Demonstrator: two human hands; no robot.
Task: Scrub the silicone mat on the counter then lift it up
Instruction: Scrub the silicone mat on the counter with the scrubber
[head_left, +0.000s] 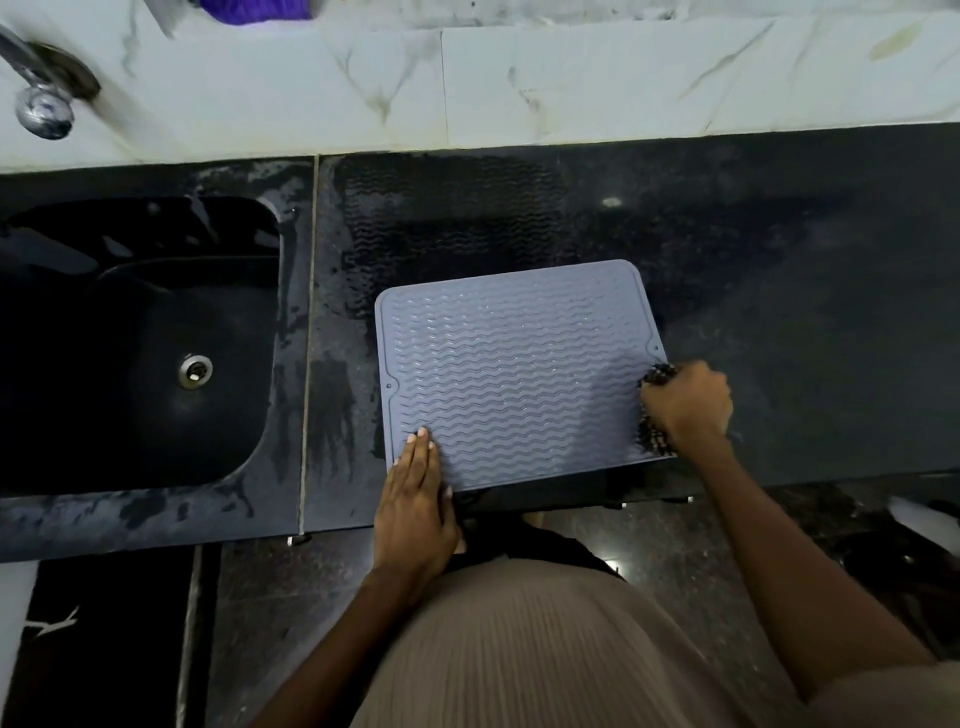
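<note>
One sink (140, 332) left of mat (519, 374); faucet (41, 88) beyond.

Bare counter (779, 249) around mat (519, 374)

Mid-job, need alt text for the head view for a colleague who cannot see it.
A person's right hand presses a dark scrubber on the right edge of a grey silicone mat lying flat on a wet black counter, while the left hand pins its near-left corner. A dark sink lies left.
</note>
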